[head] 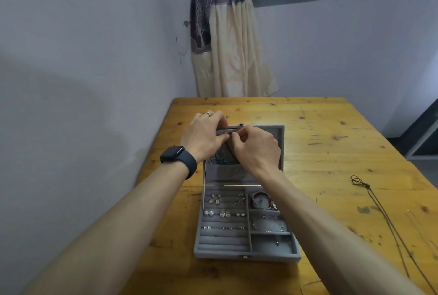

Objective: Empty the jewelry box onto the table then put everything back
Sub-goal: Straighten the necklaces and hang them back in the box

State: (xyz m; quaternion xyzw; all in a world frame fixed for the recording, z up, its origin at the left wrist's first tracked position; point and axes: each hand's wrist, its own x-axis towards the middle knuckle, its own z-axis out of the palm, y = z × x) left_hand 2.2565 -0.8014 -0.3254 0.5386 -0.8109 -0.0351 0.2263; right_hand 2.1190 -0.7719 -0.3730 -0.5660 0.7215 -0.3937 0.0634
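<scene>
Your left hand [204,134] and right hand [257,147] pinch the lid band [221,132] of the jewelry box [198,245]; probably you're unhooking something hung there.

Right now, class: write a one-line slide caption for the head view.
Left hand and right hand pinch a grey strip in the open jewelry box lid; cord necklace on table.

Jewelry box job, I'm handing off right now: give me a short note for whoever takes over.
Left hand: fingers curled on the grey strip across the top of the upright lid. Right hand: pinching at the same strip; what it pinches is hidden.
Jewelry box open on the table; earrings, red bracelet, silver bracelet inside; more pieces in the lid pocket.
Out: one cord necklace on the table.
Left: nearly everything; emptying or refilling, cannot tell.
</scene>
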